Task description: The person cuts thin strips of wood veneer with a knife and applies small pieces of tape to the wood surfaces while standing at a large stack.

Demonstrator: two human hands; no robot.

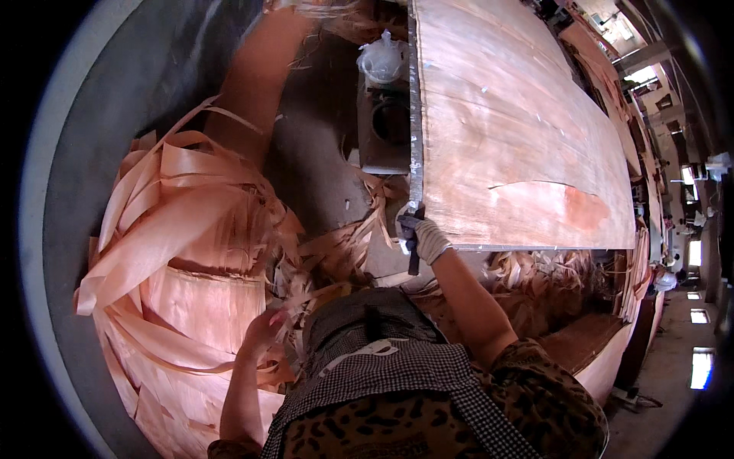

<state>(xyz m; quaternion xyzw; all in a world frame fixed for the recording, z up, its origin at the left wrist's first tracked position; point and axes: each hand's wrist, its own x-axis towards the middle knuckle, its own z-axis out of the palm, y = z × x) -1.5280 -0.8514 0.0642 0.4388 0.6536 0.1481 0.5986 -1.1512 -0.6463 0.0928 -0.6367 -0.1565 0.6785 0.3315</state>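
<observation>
Right hand point(430, 239), gloved, is closed around a dark knife point(409, 239) at the near-left corner of the veneer sheet point(520, 138) on the table. Left hand point(264, 329) – loosely open – touches veneer scraps point(183, 252). Risk: the blade could slip off the edge toward the body, or tear the thin sheet.

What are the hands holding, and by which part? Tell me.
The right hand, gloved, grips a dark knife-like tool around its handle at the corner of the veneer sheet. The left hand rests among loose veneer strips; whether it grips one cannot be told.
</observation>
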